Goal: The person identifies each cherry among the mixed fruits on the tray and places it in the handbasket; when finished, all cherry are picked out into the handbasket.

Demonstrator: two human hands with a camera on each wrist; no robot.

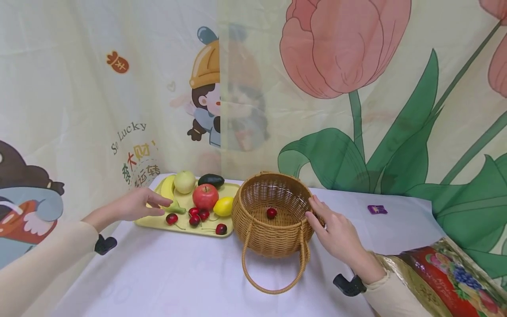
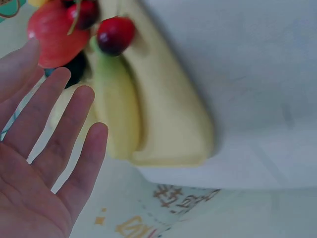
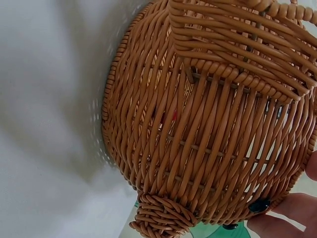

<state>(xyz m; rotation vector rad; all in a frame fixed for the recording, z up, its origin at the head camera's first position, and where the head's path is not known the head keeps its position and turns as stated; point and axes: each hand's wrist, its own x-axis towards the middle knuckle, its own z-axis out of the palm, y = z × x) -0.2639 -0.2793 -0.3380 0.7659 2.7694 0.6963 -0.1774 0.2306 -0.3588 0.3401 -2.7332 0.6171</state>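
Observation:
My left hand (image 1: 136, 204) hovers over the left end of a yellow tray (image 1: 148, 223), fingers spread and holding nothing, near the banana (image 2: 118, 106) and a cherry (image 1: 171, 219). The tray also bears a red apple (image 1: 205, 197), a pale green round fruit (image 1: 184, 182), a dark avocado-like fruit (image 1: 211, 180), a lemon (image 1: 224, 206) and several more cherries. To its right stands a wicker basket (image 1: 269, 240) with one cherry (image 1: 271, 213) inside. My right hand (image 1: 336, 231) touches the basket's right rim with extended fingers (image 3: 277, 225).
The basket's handle (image 1: 273, 291) hangs down at the front, towards me. A small purple wrapped packet (image 1: 377, 209) lies at the back right of the white table (image 1: 178, 273). A shiny red and gold bag (image 1: 447, 275) sits at the right edge. Printed curtains hang behind.

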